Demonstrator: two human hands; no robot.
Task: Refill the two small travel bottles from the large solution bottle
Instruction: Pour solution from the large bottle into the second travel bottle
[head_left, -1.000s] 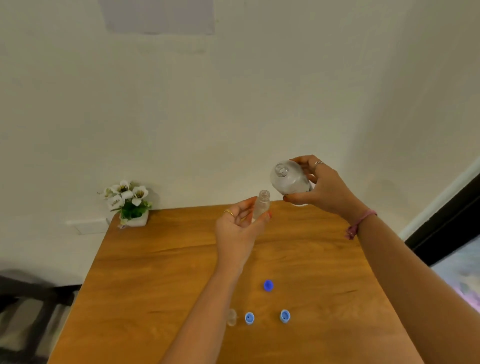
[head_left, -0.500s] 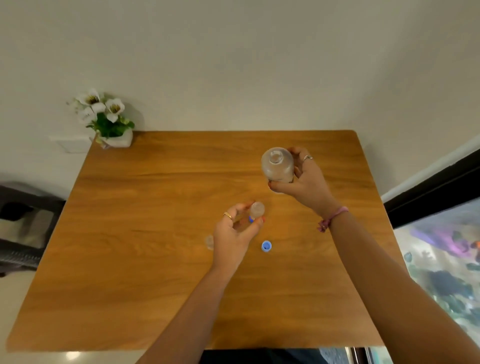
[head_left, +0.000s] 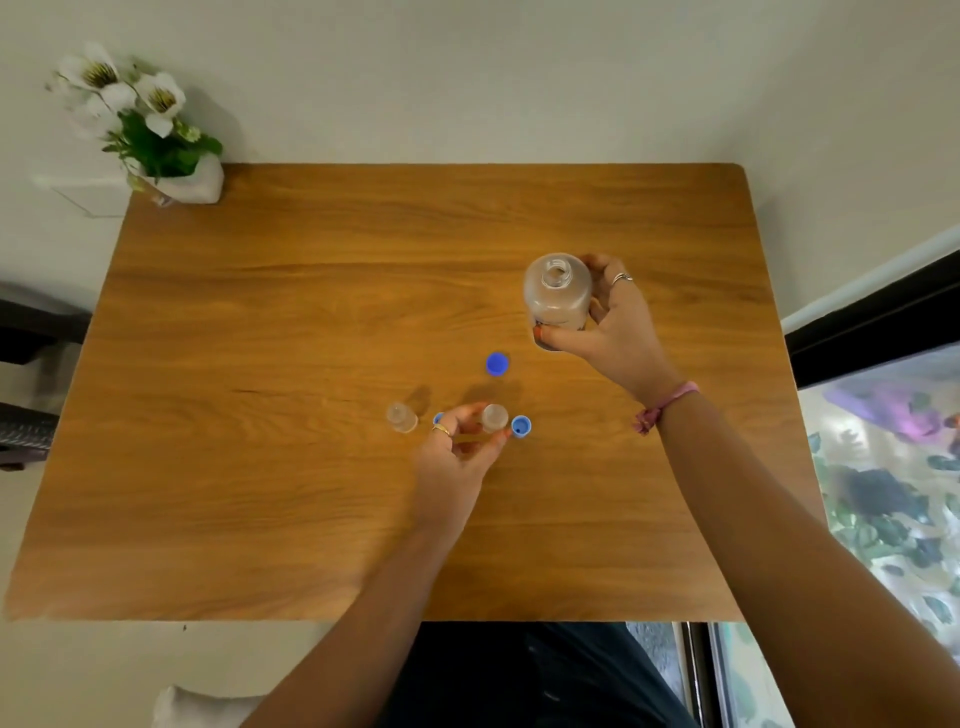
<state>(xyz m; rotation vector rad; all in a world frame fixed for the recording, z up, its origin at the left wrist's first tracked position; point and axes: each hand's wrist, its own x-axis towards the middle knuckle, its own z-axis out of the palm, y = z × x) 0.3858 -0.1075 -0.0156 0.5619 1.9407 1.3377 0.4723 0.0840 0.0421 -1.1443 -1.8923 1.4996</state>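
My right hand (head_left: 610, 322) grips the large clear solution bottle (head_left: 557, 291), uncapped and upright over the right half of the wooden table (head_left: 260, 364). My left hand (head_left: 457, 452) holds one small clear travel bottle (head_left: 494, 417) between thumb and fingers, low at the table's middle. The second small travel bottle (head_left: 401, 417) stands open on the table just left of that hand. A dark blue cap (head_left: 497, 363) lies between the two hands. A light blue cap (head_left: 521, 426) lies right of the held bottle, and another blue cap (head_left: 439, 419) peeks out from behind my left fingers.
A white pot of white flowers (head_left: 156, 140) stands at the table's far left corner against the wall. Dark furniture (head_left: 26, 374) sits off the left edge. A dark window frame and patterned fabric (head_left: 883, 467) lie to the right.
The view has tilted down from the wall to the tabletop. My left hand has lowered the small bottle from beside the large bottle's mouth down to the table. The right hand still holds the large bottle.
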